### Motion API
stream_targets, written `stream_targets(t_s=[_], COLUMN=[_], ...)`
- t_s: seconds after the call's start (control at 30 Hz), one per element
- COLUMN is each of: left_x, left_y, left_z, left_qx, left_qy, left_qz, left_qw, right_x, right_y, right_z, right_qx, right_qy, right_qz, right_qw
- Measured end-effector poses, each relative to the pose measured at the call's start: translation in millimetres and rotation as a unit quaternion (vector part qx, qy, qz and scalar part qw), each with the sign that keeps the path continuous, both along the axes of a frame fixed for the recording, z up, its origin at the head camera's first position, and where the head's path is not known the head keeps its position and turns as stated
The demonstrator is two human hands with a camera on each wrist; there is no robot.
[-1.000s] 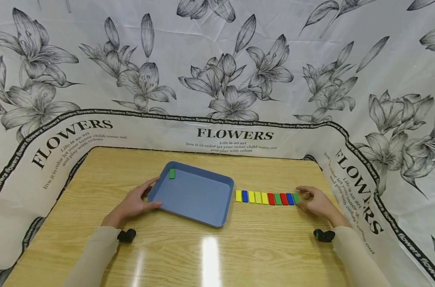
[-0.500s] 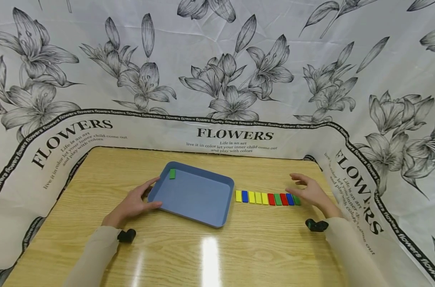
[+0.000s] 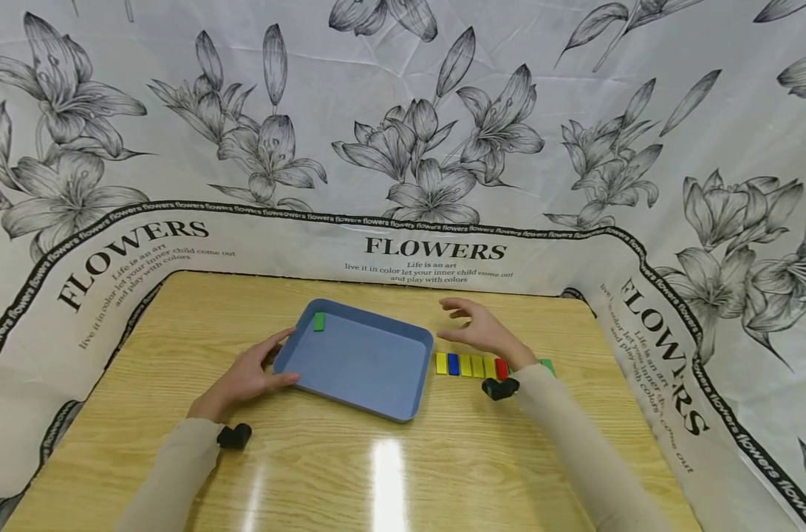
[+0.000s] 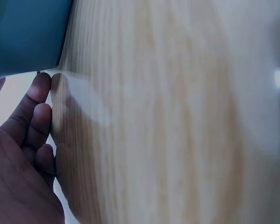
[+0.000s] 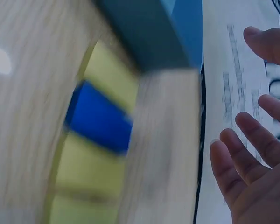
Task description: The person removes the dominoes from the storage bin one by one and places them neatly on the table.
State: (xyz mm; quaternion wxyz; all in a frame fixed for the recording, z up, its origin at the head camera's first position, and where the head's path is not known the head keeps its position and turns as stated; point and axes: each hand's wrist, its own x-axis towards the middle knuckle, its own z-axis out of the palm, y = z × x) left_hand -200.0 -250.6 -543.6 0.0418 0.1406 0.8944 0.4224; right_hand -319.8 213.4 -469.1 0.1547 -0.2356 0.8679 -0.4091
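A blue tray (image 3: 359,362) lies at an angle on the table, with one green block (image 3: 319,322) inside near its far left corner. My left hand (image 3: 250,373) holds the tray's left edge, thumb at the near part of the rim and fingers on the outer side; the left wrist view shows the fingers (image 4: 39,88) bent beside its wall. Over the table just right of the tray, my right hand (image 3: 479,329) hovers with relaxed, spread fingers, holding nothing. Below it runs a row of coloured blocks: yellow, a blue block (image 5: 100,116), more yellow, red and green; my wrist and sleeve cover part.
The wooden table (image 3: 309,458) extends in front of the tray and both arms. A white flower-print cloth (image 3: 436,255) hangs along the back and sides of the table. Each wrist wears a small black camera.
My right hand has left the right end of the block row and moved left above it, towards the tray, its fingers opening out. The left hand and tray stay put.
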Motion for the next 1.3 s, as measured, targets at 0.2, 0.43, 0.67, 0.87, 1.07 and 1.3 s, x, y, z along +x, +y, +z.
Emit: stream_targets(t_s=[0.2,0.43,0.67,0.87,1.07,1.3], left_x=[0.1,0.3,-0.6,-0.7,-1.2,-1.4], left_y=[0.5,-0.3,-0.9,-0.6,-0.8,-0.4], left_z=[0.0,-1.3,-1.7,-1.7,-1.5,-0.4], left_qx=[0.001,0.004,0.005,0.013,0.026,0.025], left_qy=[0.001,-0.002,0.0,-0.009,-0.019,-0.024], left_qz=[-0.001,0.003,0.003,-0.002,-0.009,-0.006], left_qw=[1.0,1.0,1.0,0.9999,0.9994,0.9994], right_x=[-2.0,8.8,16.5,13.5,10.7,9.8], right_y=[-58.9,-112.8,-150.7,-173.3,-193.0,-210.0], right_z=[7.2,1.6,-13.7,-25.8,-32.8,-39.5], right_qx=[-0.011,-0.031,-0.032,0.02,0.018,0.027], right_qy=[0.02,0.029,0.003,0.015,0.004,0.009], right_qz=[0.045,0.094,0.123,0.148,0.148,0.147], right_qw=[0.9987,0.9947,0.9919,0.9886,0.9889,0.9888])
